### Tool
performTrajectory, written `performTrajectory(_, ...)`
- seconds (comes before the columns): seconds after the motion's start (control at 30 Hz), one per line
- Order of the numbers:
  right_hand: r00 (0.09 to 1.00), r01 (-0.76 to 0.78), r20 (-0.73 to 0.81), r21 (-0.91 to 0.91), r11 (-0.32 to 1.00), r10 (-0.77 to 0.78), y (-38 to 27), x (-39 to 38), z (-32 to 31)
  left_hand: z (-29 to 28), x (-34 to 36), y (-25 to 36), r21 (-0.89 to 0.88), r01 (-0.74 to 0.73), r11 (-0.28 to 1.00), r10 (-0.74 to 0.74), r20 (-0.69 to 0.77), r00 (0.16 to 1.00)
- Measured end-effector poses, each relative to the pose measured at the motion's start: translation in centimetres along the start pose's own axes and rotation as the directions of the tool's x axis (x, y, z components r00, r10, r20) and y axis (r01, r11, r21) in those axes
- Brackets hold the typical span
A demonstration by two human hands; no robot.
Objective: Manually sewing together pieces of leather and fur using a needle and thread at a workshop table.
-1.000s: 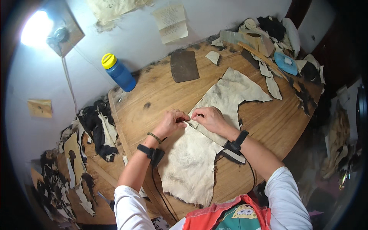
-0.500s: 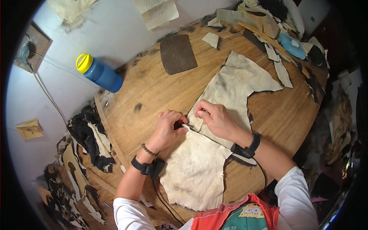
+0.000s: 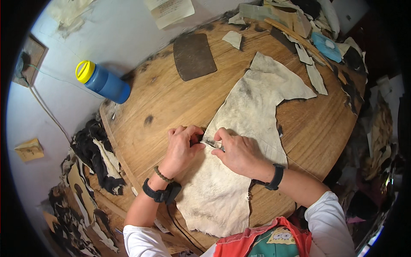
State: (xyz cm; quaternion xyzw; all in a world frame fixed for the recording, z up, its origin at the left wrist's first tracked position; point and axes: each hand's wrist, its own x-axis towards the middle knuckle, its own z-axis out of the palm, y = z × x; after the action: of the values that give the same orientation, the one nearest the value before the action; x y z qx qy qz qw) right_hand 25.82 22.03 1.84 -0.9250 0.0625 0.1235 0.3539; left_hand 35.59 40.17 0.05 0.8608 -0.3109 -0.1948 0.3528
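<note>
Two pale pieces of hide, skin side up with dark fur at the edges, meet on the table in front of me. The far hide (image 3: 261,92) stretches away to the upper right; the near hide (image 3: 216,195) lies toward my body. My left hand (image 3: 182,147) is closed, pinching the left end of their meeting edges. Beside it my right hand (image 3: 239,152) is closed, thumb and forefinger together at the seam; what they hold is too small to make out. A faint thread-like line trails from the right hand across the far hide.
On the wooden table (image 3: 162,103) lie a dark brown flat piece (image 3: 195,56) and a pale scrap (image 3: 233,39). A blue bottle with a yellow lid (image 3: 107,83) stands far left. Hide scraps, a wooden stick (image 3: 295,40) and a blue item (image 3: 326,47) crowd the far right. Dark fur (image 3: 96,150) hangs left.
My right hand has come down and slightly left, from above the far hide to the seam beside my left hand. The left hand keeps its pinch. The whole view has shifted slightly.
</note>
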Motion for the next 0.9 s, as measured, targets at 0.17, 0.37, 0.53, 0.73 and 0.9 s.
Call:
performTrajectory(0.17,0.998,-0.015,-0.066,-0.002,1.0,0.014,0.0,0.1,0.4,-0.2,0.7,-0.2,0.029,0.008,1.0,-0.008,0.01,1.0)
performTrajectory(0.37,0.999,-0.038,0.0,0.079,0.996,0.038,0.3,0.1,0.3,0.5,1.2,-0.9,-0.009,-0.239,0.971,0.239,0.024,0.971)
performTrajectory(0.53,0.999,-0.016,-0.031,0.056,0.998,0.018,0.2,0.0,0.6,1.3,1.5,-2.0,-0.019,-0.308,0.951,0.308,-0.005,0.952)
performTrajectory(0.73,0.987,0.156,-0.031,0.025,0.987,-0.156,1.2,1.3,-0.7,1.5,1.7,-3.1,-0.075,-0.358,0.931,0.357,-0.03,0.934)
performTrajectory(0.9,0.876,0.479,-0.096,0.072,0.875,-0.472,2.8,3.3,-1.3,1.8,1.4,-3.0,-0.07,-0.361,0.93,0.357,-0.054,0.932)
